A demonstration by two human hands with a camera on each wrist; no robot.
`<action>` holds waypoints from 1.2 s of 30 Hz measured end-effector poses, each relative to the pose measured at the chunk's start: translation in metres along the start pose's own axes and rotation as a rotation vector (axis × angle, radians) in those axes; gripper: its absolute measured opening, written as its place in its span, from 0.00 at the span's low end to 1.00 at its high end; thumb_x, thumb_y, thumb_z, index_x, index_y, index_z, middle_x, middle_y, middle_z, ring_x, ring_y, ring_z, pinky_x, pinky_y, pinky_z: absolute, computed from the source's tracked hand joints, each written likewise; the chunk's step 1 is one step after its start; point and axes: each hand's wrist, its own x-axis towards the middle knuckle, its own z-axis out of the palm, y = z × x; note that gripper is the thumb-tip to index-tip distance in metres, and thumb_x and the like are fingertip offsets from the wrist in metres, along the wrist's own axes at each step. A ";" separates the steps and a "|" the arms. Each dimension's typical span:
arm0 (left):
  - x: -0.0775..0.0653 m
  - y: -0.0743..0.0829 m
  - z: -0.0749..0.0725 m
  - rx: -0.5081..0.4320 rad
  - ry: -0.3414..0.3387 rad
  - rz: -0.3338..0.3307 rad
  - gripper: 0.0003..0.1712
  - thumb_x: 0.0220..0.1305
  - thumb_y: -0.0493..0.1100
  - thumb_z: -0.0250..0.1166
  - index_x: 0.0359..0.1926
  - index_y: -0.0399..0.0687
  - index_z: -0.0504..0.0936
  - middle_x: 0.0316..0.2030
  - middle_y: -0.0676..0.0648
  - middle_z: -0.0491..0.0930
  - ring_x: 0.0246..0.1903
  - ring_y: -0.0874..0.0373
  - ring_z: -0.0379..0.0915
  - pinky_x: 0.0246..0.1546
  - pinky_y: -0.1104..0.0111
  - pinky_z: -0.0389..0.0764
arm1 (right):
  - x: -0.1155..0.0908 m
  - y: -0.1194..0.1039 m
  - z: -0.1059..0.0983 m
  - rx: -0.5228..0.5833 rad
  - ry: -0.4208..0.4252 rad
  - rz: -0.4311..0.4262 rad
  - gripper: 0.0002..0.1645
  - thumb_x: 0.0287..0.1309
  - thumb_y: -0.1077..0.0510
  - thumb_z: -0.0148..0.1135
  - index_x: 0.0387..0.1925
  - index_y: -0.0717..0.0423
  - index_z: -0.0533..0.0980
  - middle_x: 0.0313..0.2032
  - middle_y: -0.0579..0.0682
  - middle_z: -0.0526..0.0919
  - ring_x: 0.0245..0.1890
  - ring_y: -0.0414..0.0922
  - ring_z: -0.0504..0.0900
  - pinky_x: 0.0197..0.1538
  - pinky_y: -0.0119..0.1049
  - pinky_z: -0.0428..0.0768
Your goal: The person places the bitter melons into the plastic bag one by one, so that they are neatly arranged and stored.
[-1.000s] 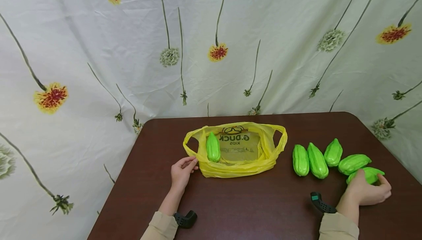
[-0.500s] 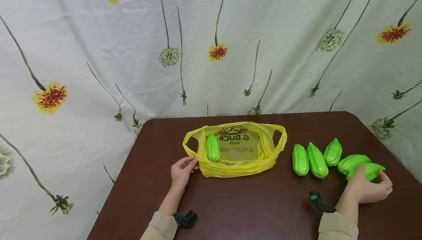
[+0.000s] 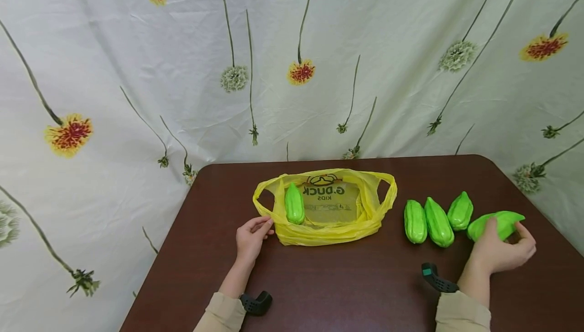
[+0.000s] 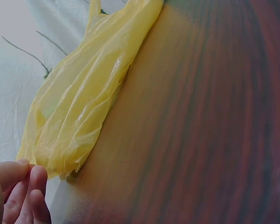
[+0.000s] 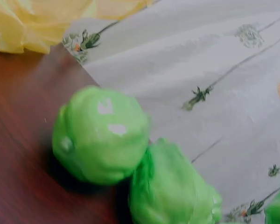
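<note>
My left hand (image 3: 250, 241) pinches the left front edge of a yellow plastic bag (image 3: 328, 235) between thumb and forefinger. In the left wrist view, the fingertips meet at a corner of the bag (image 4: 79, 116). The bag lies mouth open, with one bright green, ridged, pointed fruit (image 3: 294, 204) inside at the left. My right hand (image 3: 502, 253) grips another such fruit (image 3: 510, 223) at the table's right side, thumb on one side and fingers on the other. This held fruit overlaps a fruit lying behind it (image 3: 475, 228). The right hand is outside the right wrist view.
Three more green fruits stand in a row between bag and right hand: the left one (image 3: 415, 222), the middle one (image 3: 439, 222) and the right one (image 3: 461, 211). All lie on a dark brown table (image 3: 347, 286). A flower-printed white cloth (image 3: 292, 109) hangs behind.
My right hand has lifted the nearest right-hand fruit and moved it slightly back and to the left, over the one behind it. The left hand and the bag have stayed in place.
</note>
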 end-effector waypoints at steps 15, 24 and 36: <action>-0.001 0.001 0.000 0.007 0.003 0.001 0.11 0.57 0.39 0.69 0.40 0.37 0.85 0.33 0.42 0.84 0.23 0.59 0.80 0.26 0.72 0.78 | -0.022 -0.012 0.016 0.058 -0.109 -0.044 0.20 0.45 0.60 0.70 0.43 0.48 0.77 0.43 0.38 0.70 0.43 0.33 0.67 0.45 0.27 0.63; 0.000 0.001 0.000 0.003 -0.004 0.001 0.12 0.56 0.40 0.69 0.40 0.37 0.85 0.33 0.42 0.84 0.23 0.58 0.80 0.26 0.72 0.78 | -0.041 -0.015 0.027 0.050 -0.206 -0.113 0.20 0.47 0.56 0.71 0.45 0.50 0.77 0.41 0.37 0.71 0.44 0.33 0.68 0.45 0.28 0.63; -0.001 0.000 0.000 0.006 -0.009 0.009 0.12 0.56 0.39 0.69 0.40 0.35 0.84 0.33 0.41 0.84 0.23 0.59 0.80 0.25 0.73 0.78 | -0.065 -0.019 0.037 0.069 -0.308 -0.177 0.22 0.48 0.58 0.70 0.47 0.54 0.76 0.42 0.37 0.71 0.49 0.36 0.70 0.46 0.29 0.64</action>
